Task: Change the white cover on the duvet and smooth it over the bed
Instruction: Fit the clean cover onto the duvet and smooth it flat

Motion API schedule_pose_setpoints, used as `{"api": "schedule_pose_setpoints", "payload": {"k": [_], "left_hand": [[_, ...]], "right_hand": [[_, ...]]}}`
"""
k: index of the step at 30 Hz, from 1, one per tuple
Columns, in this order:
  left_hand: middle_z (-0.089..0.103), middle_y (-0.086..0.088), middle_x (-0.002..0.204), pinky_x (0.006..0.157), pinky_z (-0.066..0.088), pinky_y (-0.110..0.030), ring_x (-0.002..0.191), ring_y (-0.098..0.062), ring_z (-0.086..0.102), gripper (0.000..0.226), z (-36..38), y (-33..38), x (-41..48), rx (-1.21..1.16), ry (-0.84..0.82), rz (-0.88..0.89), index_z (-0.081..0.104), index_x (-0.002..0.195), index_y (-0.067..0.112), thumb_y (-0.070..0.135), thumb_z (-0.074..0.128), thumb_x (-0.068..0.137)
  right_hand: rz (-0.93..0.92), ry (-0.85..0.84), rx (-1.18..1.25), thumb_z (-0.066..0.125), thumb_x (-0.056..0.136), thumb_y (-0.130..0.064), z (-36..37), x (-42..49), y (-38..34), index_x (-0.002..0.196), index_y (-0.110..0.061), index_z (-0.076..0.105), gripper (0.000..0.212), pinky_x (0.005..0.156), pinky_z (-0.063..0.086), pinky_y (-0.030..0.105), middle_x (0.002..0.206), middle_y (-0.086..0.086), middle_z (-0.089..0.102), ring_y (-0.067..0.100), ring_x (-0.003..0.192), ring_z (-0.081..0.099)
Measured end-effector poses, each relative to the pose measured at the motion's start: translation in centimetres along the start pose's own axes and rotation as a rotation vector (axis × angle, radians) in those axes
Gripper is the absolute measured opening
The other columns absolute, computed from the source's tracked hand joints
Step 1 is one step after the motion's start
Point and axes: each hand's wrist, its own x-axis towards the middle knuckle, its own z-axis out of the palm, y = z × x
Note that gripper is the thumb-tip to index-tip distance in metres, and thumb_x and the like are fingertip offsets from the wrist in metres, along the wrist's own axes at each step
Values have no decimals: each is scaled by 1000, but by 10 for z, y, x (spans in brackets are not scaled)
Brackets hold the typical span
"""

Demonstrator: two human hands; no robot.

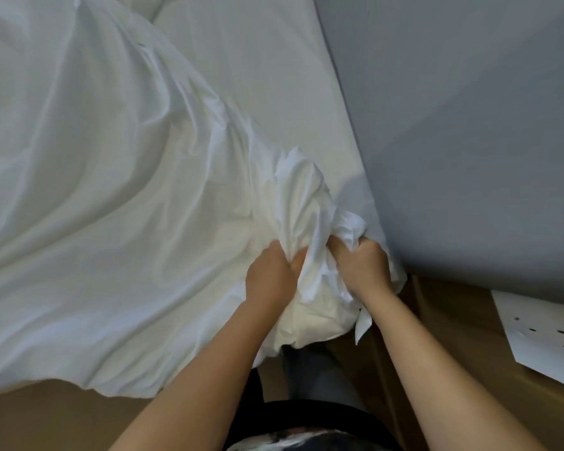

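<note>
One white cover (111,190) lies rumpled across the bed (258,60), its corner bunched at 5 o'clock, left hand (271,275) and right hand (362,265) both fisted round that bunch, so a hard tug could slip the duvet corner loose inside.

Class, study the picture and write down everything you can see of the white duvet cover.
The white cover is thin, soft-looking plain cloth, creased in long folds. It lies spread over most of the bed, its near edge hanging past the mattress over the brown floor. Its near right part is gathered into a raised bunch. The left hand and the right hand both grip that bunch, side by side. Whether the duvet is inside cannot be told.
</note>
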Motion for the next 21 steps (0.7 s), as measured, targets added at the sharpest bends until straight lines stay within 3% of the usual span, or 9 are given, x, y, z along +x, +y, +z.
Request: {"api": "schedule_pose_setpoints", "payload": {"k": [2,5,8,12,14,16,17,19,21], "left_hand": [[64,4,80,58,36,-18,84,-19,63,40,-9,-4,4,-127,-67,52,63,84,18,55,50,89],[63,9,65,51,40,-20,66,-14,62,36,-54,-34,19,-122,89,-3,59,60,26,56,61,81],[64,0,63,58,47,-33,64,-21,62,46,-89,-78,23,49,198,-165,61,70,16,59,52,85],[55,3,69,50,31,-30,68,-23,55,40,-78,-85,21,243,253,-177,44,69,19,56,52,84],[55,5,86,59,41,-32,81,-20,55,42,-74,-80,23,137,316,-117,50,84,22,61,62,74],[55,-2,116,89,46,-41,107,-22,52,77,-74,-73,28,-98,236,-127,53,118,16,74,57,67],[53,-4,124,97,43,-43,113,-24,51,91,-72,-68,29,-258,162,-158,49,128,15,80,50,64],[54,-1,123,91,45,-39,105,-21,55,94,-60,-57,24,-442,30,-215,41,134,15,83,39,70],[54,7,102,73,40,-31,86,-13,52,78,-42,-50,17,-390,-19,-221,39,129,14,76,31,82]], "right_hand": [[1,40,18,54,84,-60,-3,3,8,66,-19,54,44,56,41,26,67,-2,60,16,64,57],[32,71,13,55,85,-57,-8,15,12,69,-18,54,42,57,38,28,66,0,57,22,66,55],[45,70,-24,52,86,-60,3,19,9,68,-15,54,48,49,29,22,61,-4,52,10,58,47],[61,89,-27,53,85,-60,13,16,15,64,-19,50,46,49,29,21,62,-4,52,8,58,46],[48,82,-38,54,85,-59,11,17,18,63,-20,49,45,49,29,21,62,-3,52,8,58,46],[25,87,-29,55,85,-58,10,17,16,63,-21,48,43,50,30,20,62,-5,51,6,59,46],[13,93,-15,56,86,-57,10,16,15,62,-21,49,43,49,30,20,61,-6,51,5,58,46],[1,109,15,57,86,-54,10,13,13,64,-20,50,41,49,30,19,60,-8,50,2,58,45],[6,121,23,58,86,-52,8,10,14,67,-20,52,38,50,30,18,61,-10,49,1,58,44]]}}
